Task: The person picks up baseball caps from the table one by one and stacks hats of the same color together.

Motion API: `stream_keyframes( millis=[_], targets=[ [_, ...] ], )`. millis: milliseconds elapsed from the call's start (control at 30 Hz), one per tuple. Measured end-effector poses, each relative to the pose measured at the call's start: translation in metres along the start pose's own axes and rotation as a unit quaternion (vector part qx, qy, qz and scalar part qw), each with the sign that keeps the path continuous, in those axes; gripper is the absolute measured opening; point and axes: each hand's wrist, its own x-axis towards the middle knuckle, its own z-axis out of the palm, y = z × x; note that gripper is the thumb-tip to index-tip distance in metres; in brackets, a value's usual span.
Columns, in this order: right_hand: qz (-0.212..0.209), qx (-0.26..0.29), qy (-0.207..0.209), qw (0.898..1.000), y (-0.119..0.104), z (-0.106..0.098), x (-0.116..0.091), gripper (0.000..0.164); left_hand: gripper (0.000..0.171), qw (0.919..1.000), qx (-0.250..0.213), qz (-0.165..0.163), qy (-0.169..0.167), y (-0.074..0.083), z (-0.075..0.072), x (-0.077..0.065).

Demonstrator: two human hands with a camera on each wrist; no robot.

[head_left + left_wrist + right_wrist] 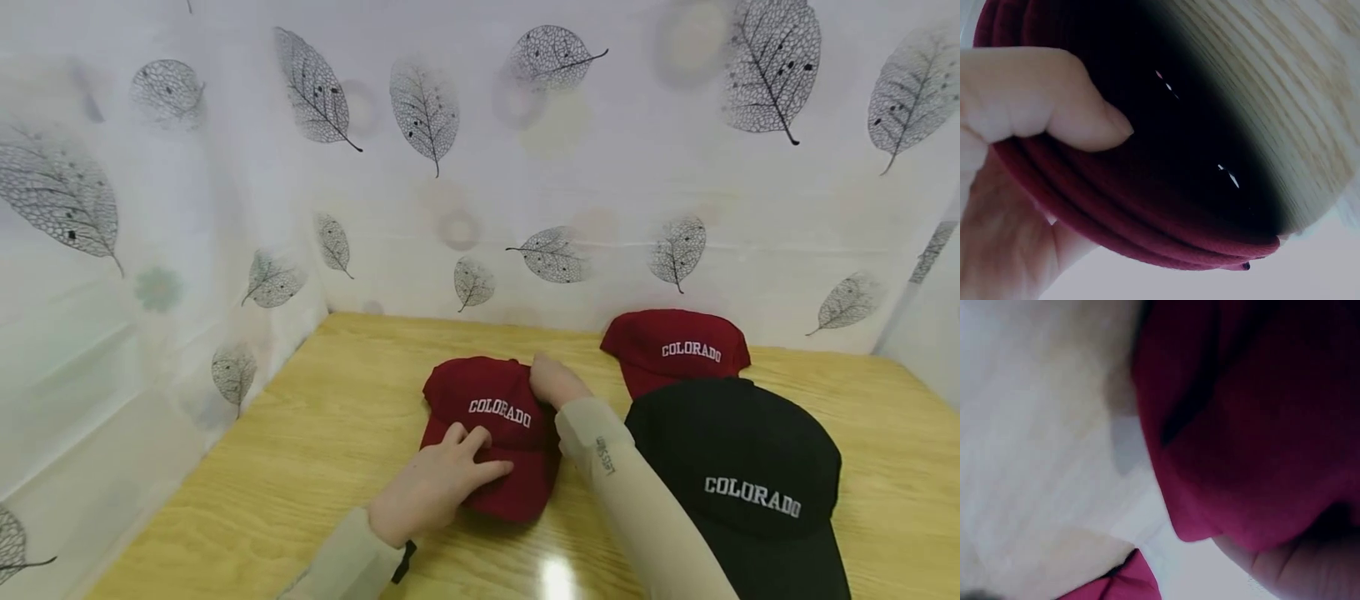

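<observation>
Three "COLORADO" baseball caps sit on a pale wooden counter (315, 417) walled in by white sheeting printed with grey leaves (525, 167). Largest in the head view is a black cap (738, 467) at the near right; behind it rests a dark red cap (675, 343) against the backdrop, and left of both lies a second, smaller-looking maroon cap (491, 429), the one being handled. The left hand (435, 492) lies over its brim, fingers (480, 475) spread nearly straight, seemingly steadying it flat on the wood, while the right hand (555, 382) curls over the crown's rear edge as if gripping the fabric there. The left wrist camera supplies what the head view cannot: a thumb (1079, 119) tucked under the stitched brim (1147, 231), so that hand in fact pinches it. The right wrist camera, blurred, shows only maroon cloth (1260, 444) bunched close above the counter and a sliver of skin (1297, 569); the grip itself cannot be made out there.
</observation>
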Motion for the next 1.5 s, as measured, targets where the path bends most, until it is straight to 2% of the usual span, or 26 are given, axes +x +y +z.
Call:
stream_keyframes(
  millis=[33,133,200,267,333,400,433,533,567,633,667,700,800,900,967,1033,1133,1200,1300,1433,1500],
  targets=[
    [0.013,0.01,-0.008,1.0,-0.007,-0.009,-0.007,0.026,0.052,1.0,-0.003,-0.002,-0.003,0.0,-0.001,0.0],
    [0.014,0.027,0.006,1.0,-0.012,-0.017,-0.013,0.03,0.053,0.9998,-0.006,-0.008,-0.015,0.0,-0.002,0.0],
    [0.01,0.048,0.016,0.999,-0.006,-0.014,-0.009,0.039,0.054,0.9996,-0.007,-0.011,-0.025,0.001,-0.003,0.001],
    [-0.012,0.066,0.049,0.997,0.009,-0.004,0.0,0.048,0.055,0.9993,-0.008,-0.013,-0.034,0.002,-0.004,0.001],
    [-0.019,0.118,0.056,0.991,0.019,-0.007,0.0,0.052,0.056,0.9989,-0.008,-0.013,-0.044,0.004,-0.004,0.002],
    [0.031,0.21,0.018,0.977,0.012,-0.032,-0.015,0.043,0.057,0.9987,-0.007,-0.011,-0.049,0.006,-0.005,0.004],
    [0.041,0.247,0.015,0.968,0.005,-0.044,-0.026,0.039,0.058,0.9986,-0.006,-0.011,-0.052,0.007,-0.005,0.005],
    [0.117,0.365,-0.026,0.923,-0.026,-0.091,-0.065,0.026,0.058,0.9984,-0.002,-0.012,-0.054,0.01,-0.005,0.005],
    [0.127,0.386,-0.027,0.913,-0.036,-0.101,-0.076,0.024,0.059,0.9985,-0.002,-0.013,-0.053,0.01,-0.005,0.005],
    [0.138,0.404,-0.021,0.904,-0.05,-0.116,-0.091,0.025,0.059,0.9986,-0.001,-0.013,-0.052,0.01,-0.004,0.005],
    [0.137,0.406,-0.014,0.903,-0.053,-0.118,-0.094,0.026,0.059,0.9986,-0.002,-0.013,-0.051,0.01,-0.004,0.005],
    [0.137,0.403,-0.007,0.905,-0.054,-0.119,-0.095,0.026,0.059,0.9986,-0.003,-0.013,-0.051,0.01,-0.004,0.005],
    [0.113,0.378,0.032,0.918,-0.052,-0.113,-0.092,0.029,0.06,0.9987,-0.002,-0.013,-0.049,0.009,-0.003,0.005],
    [0.097,0.373,0.062,0.921,-0.053,-0.112,-0.092,0.02,0.061,0.9987,0.0,-0.016,-0.049,0.009,-0.003,0.004],
    [0.077,0.375,0.087,0.92,-0.06,-0.12,-0.097,0.015,0.061,0.9987,0.001,-0.017,-0.048,0.009,-0.003,0.004],
    [0.057,0.366,0.104,0.923,-0.068,-0.131,-0.104,0.017,0.061,0.9986,-0.002,-0.02,-0.049,0.009,-0.003,0.004],
    [-0.002,0.339,0.122,0.933,-0.079,-0.148,-0.119,0.022,0.061,0.9986,-0.01,-0.025,-0.046,0.009,-0.002,0.005],
    [-0.037,0.308,0.115,0.944,-0.083,-0.158,-0.133,0.022,0.061,0.9988,-0.015,-0.025,-0.04,0.008,-0.001,0.005],
    [-0.087,0.265,0.101,0.955,-0.085,-0.168,-0.156,0.019,0.061,0.9989,-0.021,-0.021,-0.036,0.006,-0.001,0.004],
    [-0.12,0.225,0.098,0.962,-0.079,-0.174,-0.186,0.014,0.059,0.9983,-0.043,-0.021,-0.033,0.003,-0.003,0.005],
    [-0.119,0.215,0.107,0.964,-0.075,-0.173,-0.196,0.012,0.058,0.9974,-0.061,-0.021,-0.031,0.002,-0.005,0.005]
  ],
)
